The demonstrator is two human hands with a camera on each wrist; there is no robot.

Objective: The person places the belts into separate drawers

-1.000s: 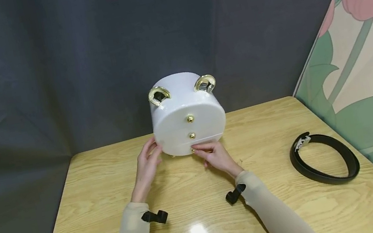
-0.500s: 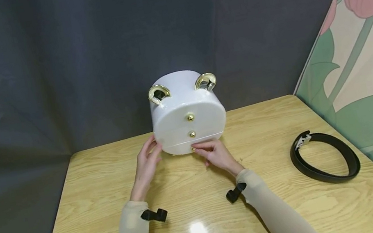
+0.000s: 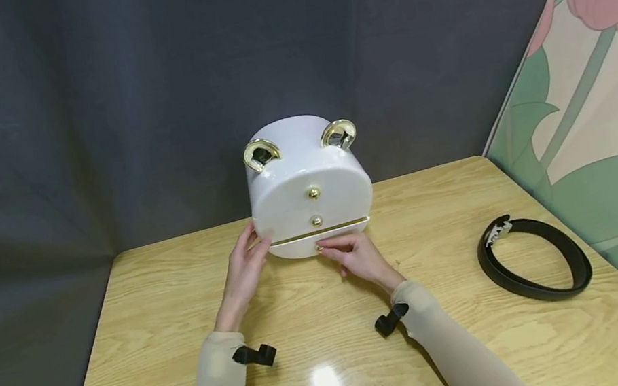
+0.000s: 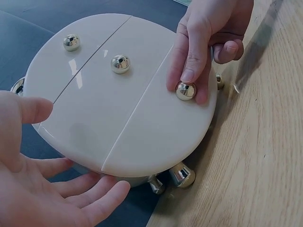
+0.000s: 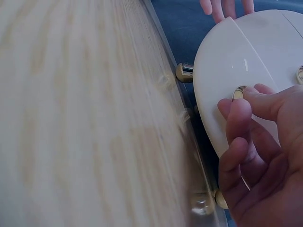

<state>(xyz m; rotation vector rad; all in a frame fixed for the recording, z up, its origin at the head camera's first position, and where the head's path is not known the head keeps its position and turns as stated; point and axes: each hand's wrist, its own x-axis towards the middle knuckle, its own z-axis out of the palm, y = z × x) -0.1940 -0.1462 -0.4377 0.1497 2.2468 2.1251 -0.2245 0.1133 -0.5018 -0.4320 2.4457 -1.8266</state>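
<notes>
A round-fronted white drawer box [image 3: 300, 143] with two gold ear-shaped rings [image 3: 338, 133] on top stands at the back of the table. Three gold knobs run down its front. Its bottom drawer [image 3: 294, 249] is slid out a little, with a thin gold gap above it. My right hand [image 3: 358, 260] pinches that drawer's gold knob [image 4: 185, 91] between thumb and fingers. At the box's left side is my left hand [image 3: 242, 279], its fingers loosely spread against the wall, as the left wrist view shows. The drawer's inside is hidden.
Coiled on the right of the wooden table [image 3: 146, 360] lies a black belt [image 3: 531, 293] with a silver buckle [image 3: 499, 234]. A dark curtain [image 3: 173, 92] hangs directly behind the box. Short gold feet [image 4: 183, 175] hold the box up.
The bottom drawer has slid slightly out toward me, opening a gap under the middle drawer. My right hand stays on its knob, and the left hand has barely moved.
</notes>
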